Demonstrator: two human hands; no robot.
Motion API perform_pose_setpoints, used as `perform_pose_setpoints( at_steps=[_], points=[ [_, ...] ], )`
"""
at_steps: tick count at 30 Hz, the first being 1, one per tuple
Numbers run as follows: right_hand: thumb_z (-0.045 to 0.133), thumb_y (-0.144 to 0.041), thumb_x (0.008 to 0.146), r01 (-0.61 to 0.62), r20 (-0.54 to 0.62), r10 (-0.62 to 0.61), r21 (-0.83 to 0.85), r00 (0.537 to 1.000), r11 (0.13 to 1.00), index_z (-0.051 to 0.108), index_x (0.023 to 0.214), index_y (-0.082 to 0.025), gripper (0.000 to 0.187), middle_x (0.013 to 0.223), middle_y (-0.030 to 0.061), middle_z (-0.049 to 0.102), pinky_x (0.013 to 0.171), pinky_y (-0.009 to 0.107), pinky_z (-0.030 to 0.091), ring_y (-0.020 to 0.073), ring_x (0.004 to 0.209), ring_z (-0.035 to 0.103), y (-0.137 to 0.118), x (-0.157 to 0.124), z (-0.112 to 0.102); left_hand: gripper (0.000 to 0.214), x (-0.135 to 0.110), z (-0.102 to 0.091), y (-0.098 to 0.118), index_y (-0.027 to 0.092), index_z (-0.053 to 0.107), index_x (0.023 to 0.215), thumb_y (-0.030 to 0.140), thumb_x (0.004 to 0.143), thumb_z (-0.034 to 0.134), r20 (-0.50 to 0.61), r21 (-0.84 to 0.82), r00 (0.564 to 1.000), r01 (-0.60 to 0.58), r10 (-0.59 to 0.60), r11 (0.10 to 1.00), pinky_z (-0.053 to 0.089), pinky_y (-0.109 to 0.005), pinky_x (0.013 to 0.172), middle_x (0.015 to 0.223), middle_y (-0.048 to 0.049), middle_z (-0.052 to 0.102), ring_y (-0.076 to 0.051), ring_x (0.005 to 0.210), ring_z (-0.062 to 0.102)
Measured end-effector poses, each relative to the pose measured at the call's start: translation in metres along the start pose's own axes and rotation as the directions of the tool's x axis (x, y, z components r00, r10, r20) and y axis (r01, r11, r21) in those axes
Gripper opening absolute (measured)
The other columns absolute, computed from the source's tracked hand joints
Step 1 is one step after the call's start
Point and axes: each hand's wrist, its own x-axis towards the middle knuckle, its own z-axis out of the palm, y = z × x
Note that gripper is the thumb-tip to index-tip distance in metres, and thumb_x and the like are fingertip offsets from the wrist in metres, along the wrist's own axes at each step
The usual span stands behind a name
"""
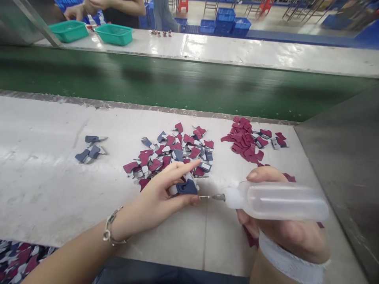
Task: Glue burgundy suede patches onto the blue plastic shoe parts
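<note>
My left hand (156, 193) pinches a navy fabric or leather piece (187, 187) between thumb and fingers, with a pale backing showing at its edge. My right hand (284, 232) grips a translucent plastic squeeze bottle (281, 201) lying on its side. The bottle's metal needle nozzle (211, 196) points left and ends close to the navy piece, though contact cannot be told. A mixed pile of maroon and navy cut pieces (168, 152) lies just beyond my left fingertips. Maroon cut pieces (244, 140) lie beyond my right hand, and several navy pieces (90, 148) sit farther left.
The pieces lie on a pale work table (44, 185). Beyond its far edge runs a green conveyor belt (177, 83). Across it, a co-worker's hands (77, 12) are near teal baskets (68, 30). Blue crates (233, 21) stand behind. A grey metal panel (340, 157) borders the right.
</note>
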Motion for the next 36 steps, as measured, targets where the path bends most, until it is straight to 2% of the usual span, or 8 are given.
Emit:
perform_pose_setpoints(
  at_steps=[3, 9, 12, 16, 23, 26, 29, 36],
  points=[
    [0.081, -0.038, 0.078, -0.071, -0.077, 0.069, -0.025, 0.995, 0.997, 0.063, 0.113, -0.04, 0.039, 0.069, -0.0049, 0.071, 0.039, 0.02, 0.038, 0.0111, 0.046, 0.054, -0.003, -0.002, 0.004, 0.07, -0.003, 0.002, -0.002, 0.04, 0.049, 0.141, 0.023, 0.08, 0.079, -0.091, 0.091, 0.992, -0.084, 0.092, 0.992, 0.056, -0.026, 0.07, 0.105, -0.0027, 0.066, -0.018, 0.091, 0.063],
    [0.081, -0.043, 0.076, -0.08, -0.041, 0.08, 0.001, 0.996, 0.997, 0.063, 0.11, -0.033, 0.04, 0.057, -0.0039, 0.065, 0.037, 0.022, 0.036, 0.0126, 0.042, 0.051, -0.001, -0.003, 0.003, 0.031, 0.0, -0.001, -0.001, 0.021, 0.069, 0.088, 0.016, 0.064, 0.09, -0.086, -0.223, 0.994, -0.083, 0.065, 0.971, 0.059, -0.02, 0.066, 0.089, -0.0017, 0.066, -0.015, 0.084, 0.065],
    [0.075, -0.045, 0.081, -0.02, 0.047, 0.019, 0.013, 0.999, 1.0, 0.06, 0.113, -0.032, 0.037, 0.059, -0.0029, 0.064, 0.035, 0.022, 0.037, 0.0124, 0.041, 0.049, 0.003, -0.004, -0.001, 0.018, 0.005, -0.004, -0.003, 0.019, 0.072, 0.084, 0.022, 0.072, 0.086, 0.011, -0.455, 1.0, 0.018, -0.015, 0.89, 0.051, -0.013, 0.046, 0.089, -0.001, 0.061, -0.009, 0.067, 0.062],
    [0.076, -0.043, 0.081, 0.012, -0.033, -0.012, 0.018, 0.999, 1.0, 0.06, 0.116, -0.032, 0.039, 0.065, -0.0014, 0.067, 0.037, 0.022, 0.037, 0.012, 0.043, 0.05, 0.004, -0.01, -0.001, 0.017, 0.01, -0.002, -0.012, 0.022, 0.075, 0.095, 0.037, 0.087, 0.072, 0.108, -0.667, 0.988, 0.157, -0.115, 0.728, 0.038, -0.01, 0.038, 0.089, -0.0021, 0.066, -0.003, 0.051, 0.056],
    [0.075, -0.038, 0.082, -0.026, -0.01, 0.026, -0.05, 1.0, 0.998, 0.058, 0.121, -0.038, 0.043, 0.08, 0.0004, 0.067, 0.049, 0.029, 0.043, 0.0182, 0.062, 0.058, 0.004, -0.015, 0.0, 0.033, 0.01, 0.006, -0.011, 0.019, 0.076, 0.101, 0.046, 0.095, 0.058, 0.076, -0.599, 0.968, 0.237, -0.24, 0.765, 0.046, -0.019, 0.058, 0.079, -0.0034, 0.068, -0.009, 0.061, 0.055],
    [0.074, -0.04, 0.082, -0.032, 0.008, 0.033, -0.063, 0.999, 0.998, 0.058, 0.118, -0.041, 0.039, 0.077, -0.0004, 0.063, 0.061, 0.033, 0.046, 0.0208, 0.069, 0.058, 0.006, -0.009, 0.006, 0.045, 0.007, 0.006, -0.003, 0.02, 0.069, 0.117, 0.043, 0.078, 0.079, 0.194, -0.6, 0.96, 0.278, -0.2, 0.75, 0.05, -0.025, 0.067, 0.084, -0.0044, 0.069, -0.015, 0.075, 0.062],
    [0.074, -0.043, 0.082, -0.05, 0.023, 0.051, -0.041, 0.998, 0.998, 0.058, 0.115, -0.042, 0.037, 0.081, 0.0, 0.063, 0.065, 0.035, 0.048, 0.0209, 0.069, 0.058, 0.009, 0.0, 0.017, 0.062, 0.004, 0.008, 0.005, 0.023, 0.062, 0.115, 0.015, 0.06, 0.089, 0.278, -0.545, 0.943, 0.312, -0.184, 0.778, 0.048, -0.023, 0.064, 0.082, 0.0004, 0.066, -0.014, 0.073, 0.061],
    [0.072, -0.046, 0.082, -0.032, 0.098, 0.036, -0.035, 0.995, 0.999, 0.059, 0.113, -0.042, 0.034, 0.08, 0.0004, 0.064, 0.055, 0.032, 0.045, 0.0192, 0.062, 0.056, 0.004, 0.005, 0.029, 0.036, -0.001, 0.017, 0.001, 0.022, 0.055, 0.093, 0.019, 0.07, 0.083, 0.132, -0.414, 0.985, 0.16, -0.115, 0.896, 0.043, -0.023, 0.058, 0.095, -0.0026, 0.059, -0.014, 0.078, 0.057]
  ],
)
